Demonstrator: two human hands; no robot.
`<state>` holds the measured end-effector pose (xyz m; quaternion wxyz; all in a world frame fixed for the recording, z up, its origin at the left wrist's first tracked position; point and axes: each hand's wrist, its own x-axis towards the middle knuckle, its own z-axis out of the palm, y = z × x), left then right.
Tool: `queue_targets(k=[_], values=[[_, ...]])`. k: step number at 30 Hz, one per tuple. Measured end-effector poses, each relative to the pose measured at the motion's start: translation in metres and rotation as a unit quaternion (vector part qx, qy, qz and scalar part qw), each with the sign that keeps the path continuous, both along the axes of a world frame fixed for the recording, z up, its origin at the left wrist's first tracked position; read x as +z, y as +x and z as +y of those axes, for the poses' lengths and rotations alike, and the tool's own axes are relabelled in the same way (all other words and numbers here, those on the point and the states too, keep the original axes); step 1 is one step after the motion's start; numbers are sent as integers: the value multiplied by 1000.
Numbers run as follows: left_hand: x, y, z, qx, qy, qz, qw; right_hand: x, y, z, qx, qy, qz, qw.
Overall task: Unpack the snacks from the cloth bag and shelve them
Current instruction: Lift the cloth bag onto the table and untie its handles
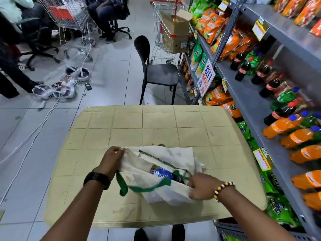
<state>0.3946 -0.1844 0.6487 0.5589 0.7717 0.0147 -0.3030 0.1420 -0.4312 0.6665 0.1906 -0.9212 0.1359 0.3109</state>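
Two hands are spreading the cloth bag (161, 173) on the table (156, 126): left hand (112, 158) pinching its rim, right hand (201, 186) gripping the near edge. Blue snack packet (162, 173) lying inside; next, reaching in to lift it.

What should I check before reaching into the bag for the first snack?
1. Bag mouth open: ok; left hand and right hand pull the cloth bag apart.
2. Snack visible: ok; a blue packet shows inside.
3. Free hand for the grip: not ok; both hold cloth.
4. Green handle clear of the opening: cannot tell; one strap crosses near it.
5. Bag supported: ok; it lies on the table.
6. Shelf space for snacks: cannot tell; the shelves look stocked.
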Motion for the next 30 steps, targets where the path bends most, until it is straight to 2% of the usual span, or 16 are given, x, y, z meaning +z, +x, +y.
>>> queue_targets(k=[5, 8, 10, 12, 14, 16, 18, 19, 22, 23, 27, 30], values=[[-17, -9, 22, -20, 64, 36, 997, 12, -21, -1, -58, 57, 186, 979], [-19, -11, 35, -95, 195, 7, 976, 10, -22, 1, -120, 65, 240, 961], [-16, -16, 41, -142, 308, -55, 939, 4, -18, 4, -214, 70, 185, 957], [-11, -26, 43, -154, 350, -103, 918, -5, -11, 3, -308, 32, 54, 949], [-5, -36, 40, -154, 311, -174, 922, -10, -4, 0, -382, -25, -68, 921], [-3, -43, 39, -182, 242, -246, 921, -10, 3, -6, -407, -71, -136, 900], [-2, -46, 41, -252, 214, -290, 898, -6, 9, -14, -391, -128, -177, 894], [-2, -46, 43, -301, 228, -303, 875, -4, 11, -19, -374, -162, -191, 893], [-10, -39, 46, -412, 341, -296, 791, 5, 23, -35, -299, -247, -202, 899], [-12, -34, 46, -401, 365, -287, 789, 8, 29, -39, -275, -271, -195, 902], [-17, -14, 42, -267, 368, -271, 848, 14, 56, -47, -183, -317, -157, 917], [-19, -1, 43, -234, 400, -230, 856, 8, 64, -45, -93, -307, -137, 937]])
